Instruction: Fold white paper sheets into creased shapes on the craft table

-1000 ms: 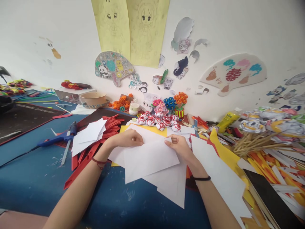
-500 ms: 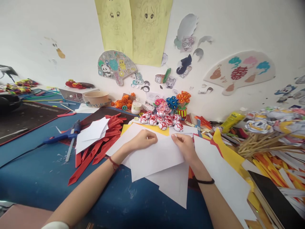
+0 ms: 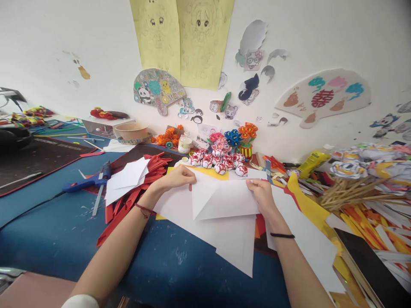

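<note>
White paper sheet now folded over, left hand and right hand moved apart, each pinching an upper corner

2 hands, 1 folded white sheet, 1 glue gun near tabletop's left edge, 1 bowl and 1 small jar at the back edge.

White paper (folded), flat
</note>
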A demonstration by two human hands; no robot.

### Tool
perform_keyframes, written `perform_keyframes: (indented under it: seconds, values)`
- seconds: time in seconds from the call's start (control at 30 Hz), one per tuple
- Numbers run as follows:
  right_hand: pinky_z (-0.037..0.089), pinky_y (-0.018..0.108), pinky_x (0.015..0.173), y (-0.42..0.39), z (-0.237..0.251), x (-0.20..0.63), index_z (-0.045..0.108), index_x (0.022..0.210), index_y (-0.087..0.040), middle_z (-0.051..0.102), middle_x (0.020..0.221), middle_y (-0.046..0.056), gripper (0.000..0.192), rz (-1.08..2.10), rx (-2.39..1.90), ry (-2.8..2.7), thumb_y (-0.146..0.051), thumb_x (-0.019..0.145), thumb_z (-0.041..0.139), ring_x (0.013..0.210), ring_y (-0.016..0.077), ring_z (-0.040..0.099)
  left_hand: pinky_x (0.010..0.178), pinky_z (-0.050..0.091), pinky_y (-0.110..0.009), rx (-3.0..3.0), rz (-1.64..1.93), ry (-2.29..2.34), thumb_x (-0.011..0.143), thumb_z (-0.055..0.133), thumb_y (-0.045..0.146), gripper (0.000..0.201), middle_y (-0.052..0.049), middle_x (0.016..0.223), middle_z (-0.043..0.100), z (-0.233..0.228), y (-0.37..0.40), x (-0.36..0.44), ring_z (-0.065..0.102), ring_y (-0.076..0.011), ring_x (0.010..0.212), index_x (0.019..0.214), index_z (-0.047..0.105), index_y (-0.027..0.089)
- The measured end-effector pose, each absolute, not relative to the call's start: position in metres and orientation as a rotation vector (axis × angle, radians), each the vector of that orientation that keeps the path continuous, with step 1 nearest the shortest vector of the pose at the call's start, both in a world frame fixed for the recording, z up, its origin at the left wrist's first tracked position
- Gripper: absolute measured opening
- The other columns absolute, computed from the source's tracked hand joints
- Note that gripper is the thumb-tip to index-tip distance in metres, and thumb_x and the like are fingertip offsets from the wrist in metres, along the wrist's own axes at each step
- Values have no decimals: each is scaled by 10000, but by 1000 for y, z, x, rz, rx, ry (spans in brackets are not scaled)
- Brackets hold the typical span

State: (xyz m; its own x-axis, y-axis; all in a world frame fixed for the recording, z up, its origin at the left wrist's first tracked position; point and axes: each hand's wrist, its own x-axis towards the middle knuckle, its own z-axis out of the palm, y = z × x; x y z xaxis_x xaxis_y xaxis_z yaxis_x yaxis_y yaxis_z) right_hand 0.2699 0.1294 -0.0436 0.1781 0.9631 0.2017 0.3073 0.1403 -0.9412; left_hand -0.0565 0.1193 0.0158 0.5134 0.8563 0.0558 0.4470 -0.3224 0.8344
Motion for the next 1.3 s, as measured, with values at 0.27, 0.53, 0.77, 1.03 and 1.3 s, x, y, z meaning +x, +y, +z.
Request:
perform_keyframes:
  seconds: [0.27, 0.53, 0.77, 1.03, 1.3]
  values:
    - [353, 260, 488, 128, -45, 272, 584, 566, -180, 542, 533, -3, 387, 806, -1292, -1270, -543, 667, 676, 535, 160, 489, 724, 411, -249, 2067, 907, 1280, 838, 465, 270, 271, -25, 802, 710, 13, 120, -53, 595, -149, 782, 716, 685, 172]
    - [396, 254, 557, 119, -34, 252, 640, 681, -179, 602, 642, 2, 324, 1069, -1163, -1214, -494, 703, 711, 616, 163, 528, 903, 377, -351, 2262, 683, 1482, 852, 512, 429, 294, -16, 913, 706, 6, 105, -22, 572, -197, 880, 920, 712, 225]
    - [423, 238, 623, 105, -15, 250, 718, 810, -156, 668, 816, 42, 286, 1369, -1155, -1418, -429, 725, 711, 736, 158, 579, 706, 430, -249, 2184, 705, 1318, 810, 557, 398, 284, -23, 739, 691, 5, 119, -46, 585, -150, 714, 760, 724, 173]
    - [408, 248, 576, 93, -13, 232, 701, 989, -128, 644, 774, 41, 420, 1491, -1178, -1854, -492, 788, 639, 623, 124, 540, 745, 418, -223, 2302, 585, 994, 809, 613, 302, 178, -18, 855, 735, 3, 110, -38, 627, -142, 775, 844, 739, 181]
    - [365, 231, 565, 85, -16, 208, 644, 818, -145, 605, 745, 5, 314, 1396, -1037, -1901, -458, 802, 623, 630, 113, 497, 894, 307, -310, 2419, 586, 1052, 818, 625, 334, 150, 17, 810, 735, 0, 101, -19, 598, -153, 740, 837, 744, 243]
